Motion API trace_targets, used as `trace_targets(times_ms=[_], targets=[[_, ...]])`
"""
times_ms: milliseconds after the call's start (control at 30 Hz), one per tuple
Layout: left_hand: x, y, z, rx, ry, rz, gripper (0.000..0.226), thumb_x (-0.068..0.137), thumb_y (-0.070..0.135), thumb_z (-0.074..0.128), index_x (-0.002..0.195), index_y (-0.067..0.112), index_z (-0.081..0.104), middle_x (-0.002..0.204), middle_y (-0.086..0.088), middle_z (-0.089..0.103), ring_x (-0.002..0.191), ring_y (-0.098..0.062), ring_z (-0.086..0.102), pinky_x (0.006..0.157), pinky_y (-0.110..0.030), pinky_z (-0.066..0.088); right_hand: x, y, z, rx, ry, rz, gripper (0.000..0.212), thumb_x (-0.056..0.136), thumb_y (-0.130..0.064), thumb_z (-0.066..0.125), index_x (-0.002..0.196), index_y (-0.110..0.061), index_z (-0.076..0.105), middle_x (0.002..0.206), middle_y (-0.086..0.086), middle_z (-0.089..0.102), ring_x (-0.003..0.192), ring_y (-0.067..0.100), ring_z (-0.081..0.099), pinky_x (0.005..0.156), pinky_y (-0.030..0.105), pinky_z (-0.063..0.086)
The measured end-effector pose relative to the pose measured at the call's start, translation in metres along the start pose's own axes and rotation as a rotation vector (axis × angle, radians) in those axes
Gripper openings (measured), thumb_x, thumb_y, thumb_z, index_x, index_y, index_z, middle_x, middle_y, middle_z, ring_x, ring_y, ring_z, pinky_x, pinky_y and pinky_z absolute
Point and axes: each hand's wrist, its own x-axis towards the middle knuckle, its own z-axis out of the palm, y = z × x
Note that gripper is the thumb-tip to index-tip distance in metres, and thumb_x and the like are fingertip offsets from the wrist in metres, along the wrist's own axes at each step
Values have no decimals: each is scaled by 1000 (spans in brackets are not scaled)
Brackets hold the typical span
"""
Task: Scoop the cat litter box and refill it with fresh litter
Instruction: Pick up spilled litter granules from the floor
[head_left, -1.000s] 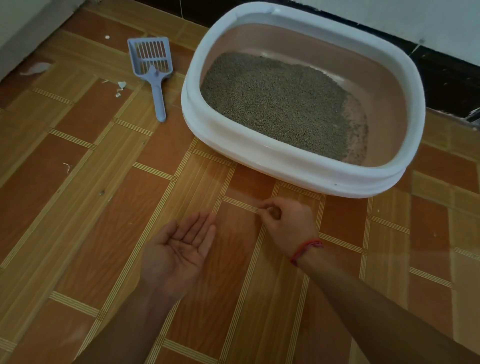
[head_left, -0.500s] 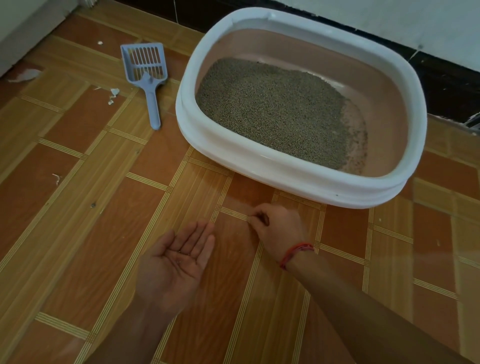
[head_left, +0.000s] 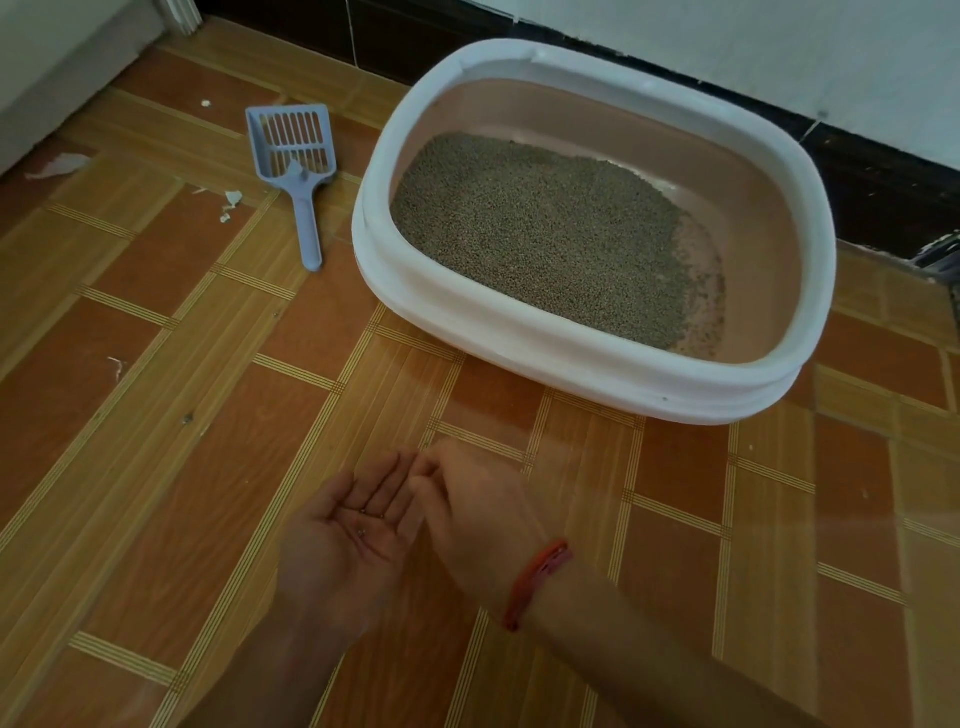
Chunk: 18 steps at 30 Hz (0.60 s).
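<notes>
Tiled floor (head_left: 156, 467) under your two hands, with one scoop and one litter box beyond.
Nearest you, your left hand (head_left: 353, 535) lies palm up, fingers nearly straight, carrying what look like three litter grains (head_left: 363, 512). Your right hand (head_left: 470, 501), one red band (head_left: 540, 582) on its wrist, meets the left's fingertips with its own fingers bunched; you cannot see whether they pinch anything. Farther off, one blue scoop (head_left: 298, 156) lies flat, just left of the one white-rimmed litter box (head_left: 571, 358), whose grey litter (head_left: 540, 228) is heaped leftward.
</notes>
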Motion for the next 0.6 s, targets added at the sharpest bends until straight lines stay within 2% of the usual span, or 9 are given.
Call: trace_targets(times_ms=[67,133,267,367,433,533,600], targets=[[-1,-1,-1,15,-5,-37,53,102,30,34,95,-3,76,101,-17,73,93,-27,74,70,-37,61,-3,-11,6,2,-50,-24,13,97,-32,42,100,-27,53,104,-9,59,95,13,57,83,36,48],[-3,-2,-1,32,-29,-81,54,102,32,33,100,-3,74,109,-16,72,100,-27,72,74,-40,61,-5,-18,12,-37,-90,-57,16,98,-33,40,103,-24,53,108,-4,60,96,19,59,83,41,49],[-5,-3,1,1,-45,-106,56,102,31,33,88,0,77,109,-13,73,105,-24,71,78,-41,61,-8,-21,20,-102,-113,-105,18,99,-32,39,108,-24,52,110,-1,58,97,22,59,82,44,50],[-3,1,-2,-14,-75,-122,54,101,31,34,96,-3,76,110,-16,73,105,-26,70,78,-41,61,-7,-18,17,-38,-47,-160,15,96,-29,44,104,-25,56,105,-3,61,95,19,60,80,42,51],[-2,2,-1,-26,-69,-82,47,95,27,41,93,-5,76,105,-18,74,98,-28,73,73,-41,62,-4,-7,10,3,39,-167,12,92,-28,50,99,-26,60,97,-8,64,90,12,60,79,35,51],[-2,4,0,-36,-8,10,42,91,21,47,83,-6,77,108,-20,72,101,-32,71,79,-45,60,8,25,-4,2,202,-41,9,91,-29,56,94,-28,65,78,-17,58,75,0,54,71,23,47],[-3,5,0,-45,-3,15,37,90,19,51,84,-7,77,112,-21,71,103,-34,70,83,-46,58,17,48,-13,-35,242,74,11,92,-31,57,95,-29,67,73,-21,54,74,0,54,70,24,48]])
